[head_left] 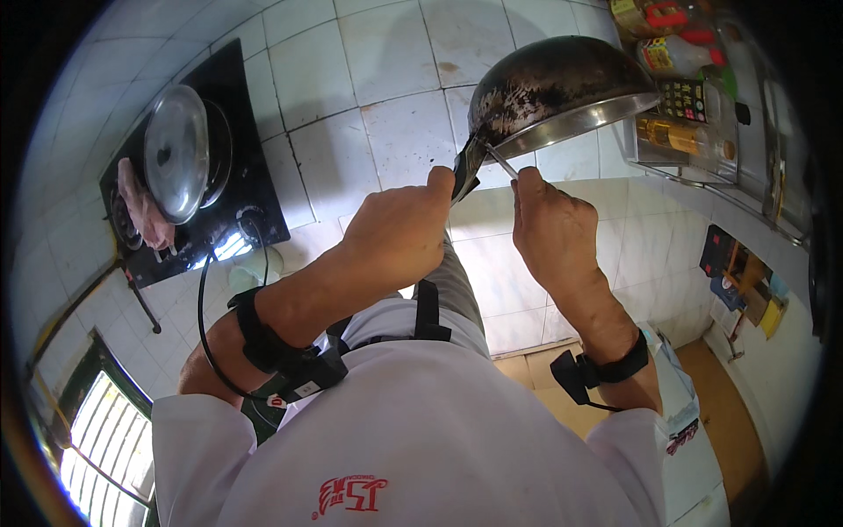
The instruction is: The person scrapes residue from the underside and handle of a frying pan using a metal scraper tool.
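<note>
Ahead of me a dark, scorched metal wok [560,85] is tipped on its side, its worn outer base showing and its shiny rim facing down and right. My left hand [402,224] is closed around the wok's black handle [466,165]. In my right hand [553,227] is a thin metal tool [502,161], perhaps a screwdriver, its tip at the joint between handle and wok. The tool's grip is hidden in my fist. The wok's inside is mostly hidden.
At left, a black gas hob [263,217] carries a pan with a metal lid [176,155] and a pinkish cloth [141,204]. A metal rack [718,191] with bottles [678,56] stands at right, close to the wok. White tiles [336,145] lie beneath.
</note>
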The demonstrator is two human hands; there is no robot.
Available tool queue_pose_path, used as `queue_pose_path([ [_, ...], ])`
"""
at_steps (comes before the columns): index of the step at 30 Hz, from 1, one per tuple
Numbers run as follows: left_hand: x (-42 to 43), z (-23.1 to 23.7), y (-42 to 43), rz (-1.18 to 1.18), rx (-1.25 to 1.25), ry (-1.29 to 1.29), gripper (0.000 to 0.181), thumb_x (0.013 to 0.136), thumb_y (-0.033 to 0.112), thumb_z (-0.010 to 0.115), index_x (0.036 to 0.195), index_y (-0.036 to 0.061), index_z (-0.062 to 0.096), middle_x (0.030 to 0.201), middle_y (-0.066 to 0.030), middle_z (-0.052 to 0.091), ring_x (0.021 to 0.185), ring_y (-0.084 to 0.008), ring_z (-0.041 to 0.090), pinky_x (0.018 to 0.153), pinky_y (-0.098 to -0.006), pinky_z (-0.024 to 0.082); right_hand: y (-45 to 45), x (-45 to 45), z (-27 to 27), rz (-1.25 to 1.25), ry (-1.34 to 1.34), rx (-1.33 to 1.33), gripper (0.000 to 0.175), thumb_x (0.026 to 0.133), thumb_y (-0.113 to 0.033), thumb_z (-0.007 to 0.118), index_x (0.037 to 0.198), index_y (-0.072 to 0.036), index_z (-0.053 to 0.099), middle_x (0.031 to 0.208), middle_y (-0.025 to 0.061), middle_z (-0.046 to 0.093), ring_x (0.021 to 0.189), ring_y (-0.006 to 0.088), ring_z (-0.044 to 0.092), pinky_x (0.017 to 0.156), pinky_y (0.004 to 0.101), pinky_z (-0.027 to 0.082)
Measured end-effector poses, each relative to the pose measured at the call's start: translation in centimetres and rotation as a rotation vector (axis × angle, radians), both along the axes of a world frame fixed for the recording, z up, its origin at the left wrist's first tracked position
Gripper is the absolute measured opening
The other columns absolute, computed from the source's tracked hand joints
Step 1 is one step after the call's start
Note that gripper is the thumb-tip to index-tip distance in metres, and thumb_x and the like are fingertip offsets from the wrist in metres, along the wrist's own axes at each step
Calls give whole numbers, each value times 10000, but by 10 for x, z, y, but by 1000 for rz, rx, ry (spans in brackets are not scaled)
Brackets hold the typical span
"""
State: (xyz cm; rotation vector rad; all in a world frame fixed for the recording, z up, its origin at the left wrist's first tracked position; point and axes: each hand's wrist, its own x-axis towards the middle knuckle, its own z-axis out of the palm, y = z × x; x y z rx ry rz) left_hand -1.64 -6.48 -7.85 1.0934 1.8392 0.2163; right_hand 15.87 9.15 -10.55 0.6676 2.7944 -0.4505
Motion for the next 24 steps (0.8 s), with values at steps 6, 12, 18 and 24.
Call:
queue_pose_path([
  [6, -2, 11, 9, -24, -27, 7, 313, 982, 73, 672, 1180, -43, 459, 768, -215, 703, 743, -449, 730, 674, -543, 565, -7, 1, 15, -16, 200, 7, 162, 1065, -212, 685, 1044, -57, 646, 693, 92, 657, 615, 295, 705, 558, 393, 544],
  [12, 7, 28, 28, -53, -33, 11, 304, 1006, 96, 652, 1197, -44, 462, 822, -253, 719, 792, -473, 731, 718, -579, 564, -4, 11, 29, -369, 211, -377, 390, 1145, -391, 587, 1168, -37, 749, 802, 197, 739, 740, 410, 739, 630, 487, 556],
  [18, 22, 22, 54, -34, -97, -32, 366, 1046, 272, 671, 1195, -21, 512, 911, -292, 724, 907, -518, 714, 808, -573, 551, 12, 45, 14, -713, 135, -810, 595, 1170, -560, 454, 1207, -79, 802, 950, 209, 780, 985, 394, 761, 888, 429, 572],
  [24, 19, 7, 67, 91, -148, -267, 310, 1026, 241, 700, 1199, 14, 578, 727, -66, 599, 555, -169, 574, 529, -348, 455, 36, 76, 22, -823, 245, -1124, 582, 1142, -582, 558, 1151, -58, 810, 884, 29, 632, 835, 161, 546, 793, 310, 478],
])
